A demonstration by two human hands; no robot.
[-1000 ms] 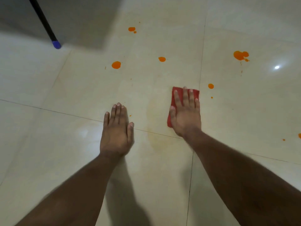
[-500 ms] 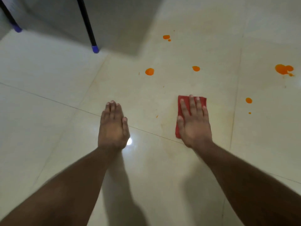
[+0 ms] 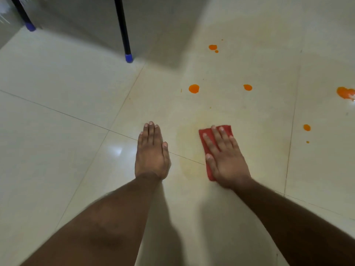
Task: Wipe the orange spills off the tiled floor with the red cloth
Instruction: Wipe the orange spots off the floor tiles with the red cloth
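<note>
Right hand flat, palm down, fingers spread, pressing the red cloth onto the tiled floor; not gripping it, only pinning it. Left hand flat on the floor beside it, released, holding nothing, likely bracing body weight.

A faint yellowish smear lies between the two hands, just left of the cloth.

Orange spills remain ahead: round drop, smaller drop, a pair farther off, drop to the right, larger blot at the right edge.

To wipe well, as I judge it: keep even palm pressure, push the cloth over the smear first, then forward to the nearest drop; turn to a clean face so colour does not spread.

No containers in view. Two black legs with blue feet stand at upper left.
</note>
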